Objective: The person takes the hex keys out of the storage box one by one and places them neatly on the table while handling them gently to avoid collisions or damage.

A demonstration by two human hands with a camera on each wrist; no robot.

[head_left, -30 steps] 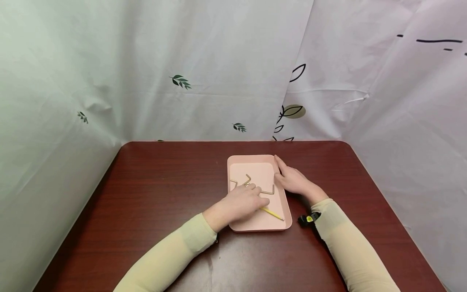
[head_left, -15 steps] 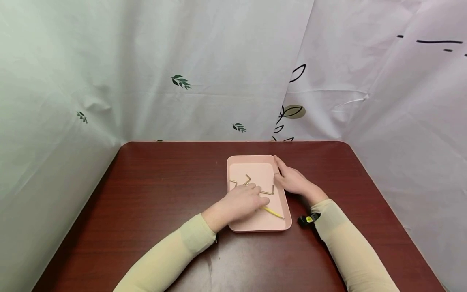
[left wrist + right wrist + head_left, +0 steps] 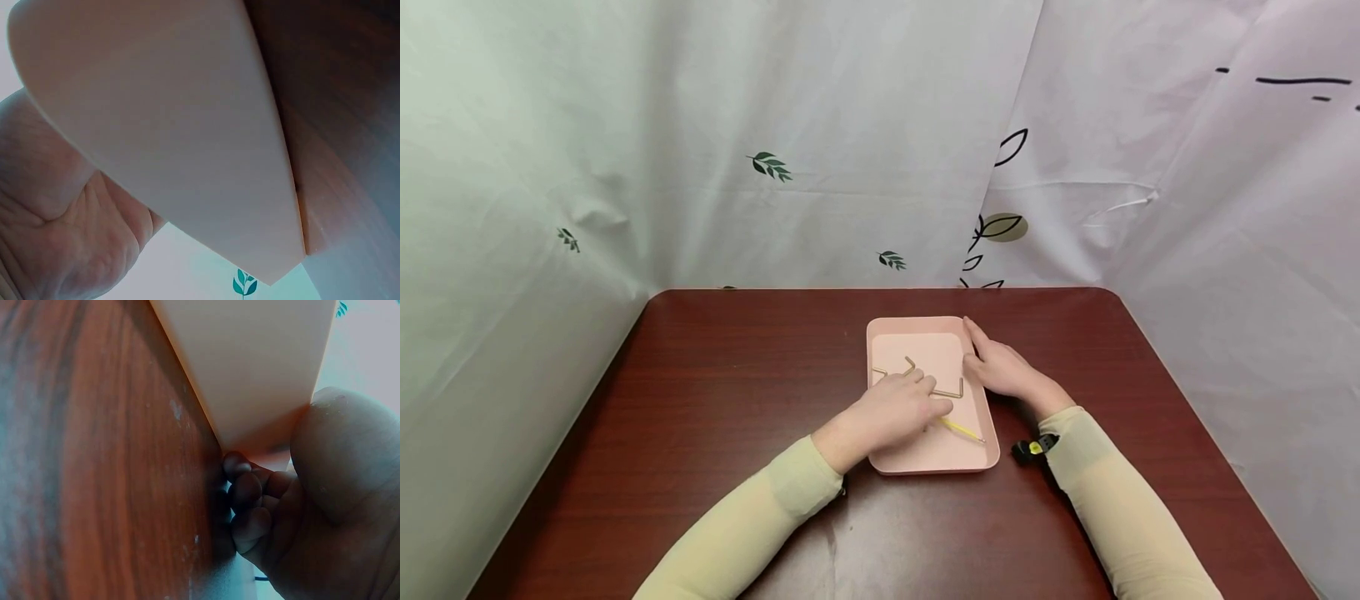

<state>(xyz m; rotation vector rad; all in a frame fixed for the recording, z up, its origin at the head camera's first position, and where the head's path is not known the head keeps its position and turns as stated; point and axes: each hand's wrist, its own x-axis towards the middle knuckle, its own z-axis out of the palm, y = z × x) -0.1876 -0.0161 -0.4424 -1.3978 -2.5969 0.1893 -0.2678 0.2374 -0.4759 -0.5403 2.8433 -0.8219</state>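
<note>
A shallow pink tray sits on the table, right of its middle. My left hand reaches over the tray's left rim, with thumb and fingers at a yellow pencil; the eraser end sticks out to the right and the rest is hidden under the hand. Thin brass-coloured bent rods lie in the tray beyond the fingers, partly covered. My right hand grips the tray's right side near the far corner. In the right wrist view, its curled fingers touch the tray's outer wall low down, near the table.
The dark red wooden table has rounded far corners. White curtains with leaf prints hang behind it and on both sides. A black strap with a yellow mark is on the right wrist.
The pencil's eraser end has shifted slightly away from me, and the left hand has shifted slightly with it. The right hand and the tray stay in place.
</note>
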